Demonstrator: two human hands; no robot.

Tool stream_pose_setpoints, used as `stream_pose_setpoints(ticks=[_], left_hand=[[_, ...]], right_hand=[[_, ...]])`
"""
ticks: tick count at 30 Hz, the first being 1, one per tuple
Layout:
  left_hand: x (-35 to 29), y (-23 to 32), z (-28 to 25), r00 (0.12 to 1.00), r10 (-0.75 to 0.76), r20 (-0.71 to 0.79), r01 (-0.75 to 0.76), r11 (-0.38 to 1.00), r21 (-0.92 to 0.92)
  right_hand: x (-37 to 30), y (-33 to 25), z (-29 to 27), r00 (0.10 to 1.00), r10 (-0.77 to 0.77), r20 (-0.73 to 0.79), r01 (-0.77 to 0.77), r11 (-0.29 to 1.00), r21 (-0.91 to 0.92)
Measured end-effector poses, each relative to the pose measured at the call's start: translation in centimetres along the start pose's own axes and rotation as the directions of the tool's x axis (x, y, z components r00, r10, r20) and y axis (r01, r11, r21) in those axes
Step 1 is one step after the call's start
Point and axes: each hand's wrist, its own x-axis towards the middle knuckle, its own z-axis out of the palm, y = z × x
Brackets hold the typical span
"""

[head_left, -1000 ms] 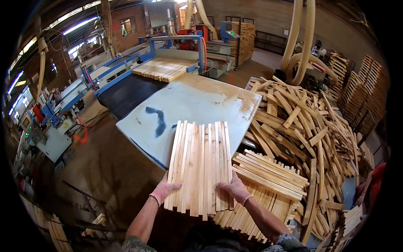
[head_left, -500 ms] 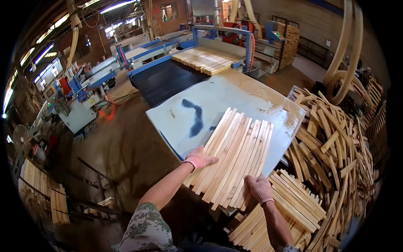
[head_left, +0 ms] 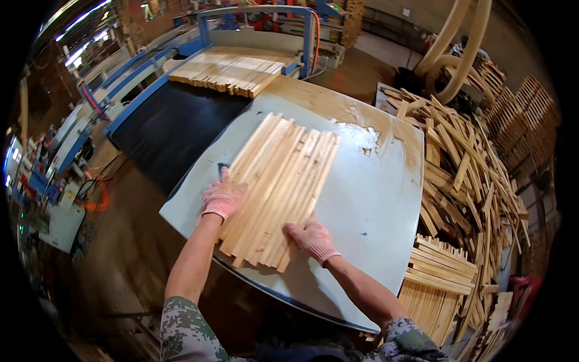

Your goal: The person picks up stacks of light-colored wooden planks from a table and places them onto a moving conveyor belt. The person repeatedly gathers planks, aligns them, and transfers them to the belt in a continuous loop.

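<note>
A row of wooden strips [head_left: 280,187] lies side by side on the pale grey-blue tabletop [head_left: 368,241], their near ends uneven and jutting past its front edge at the left. Against the row's left side presses my left hand [head_left: 224,198], in a pinkish knit glove, fingers closed in along the edge strip. My right hand [head_left: 310,237], gloved alike, grips the right side near the close end, its thumb against the outer strip. Between them the two hands squeeze the strips together. The undersides of the fingers are partly hidden.
Beyond the tabletop runs a black conveyor belt [head_left: 181,120] carrying another row of strips [head_left: 232,67] by a blue machine frame [head_left: 253,10]. At the right lie a heap of loose wood [head_left: 464,163], stacked strips [head_left: 443,265] and a thick beige hose [head_left: 470,54].
Both hands have carried the row of strips forward from the table's near edge onto the tabletop. The head view has shifted, bringing the stack at the right lower and farther right.
</note>
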Motion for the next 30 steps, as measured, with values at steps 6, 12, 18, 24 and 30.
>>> stream_pose_setpoints(ticks=[6, 12, 18, 24, 30], left_hand=[[7.9, -4.5, -0.4, 0.970, 0.177, -0.167, -0.167, 0.983, 0.072], [19.4, -18.6, 7.3, 0.653, 0.647, -0.394, -0.602, 0.759, 0.250], [20.2, -13.0, 9.2, 0.707, 0.589, -0.391, -0.508, 0.808, 0.300], [6.8, -4.5, 2.5, 0.457, 0.586, -0.669, -0.562, 0.773, 0.293], [-17.0, 12.6, 5.9, 0.447, 0.652, -0.612, -0.893, 0.363, -0.266]], right_hand=[[3.9, -6.5, 2.8, 0.991, -0.001, 0.135, 0.010, 0.998, -0.070], [3.4, -6.1, 3.6, 0.988, -0.075, 0.133, 0.083, 0.995, -0.054], [-4.1, 5.8, 6.2, 0.968, -0.174, 0.183, 0.152, 0.980, 0.128], [-19.4, 12.3, 0.3, 0.932, -0.165, 0.323, -0.060, 0.809, 0.584], [-36.9, 19.9, -7.0, 0.985, -0.027, 0.172, -0.125, 0.582, 0.804]])
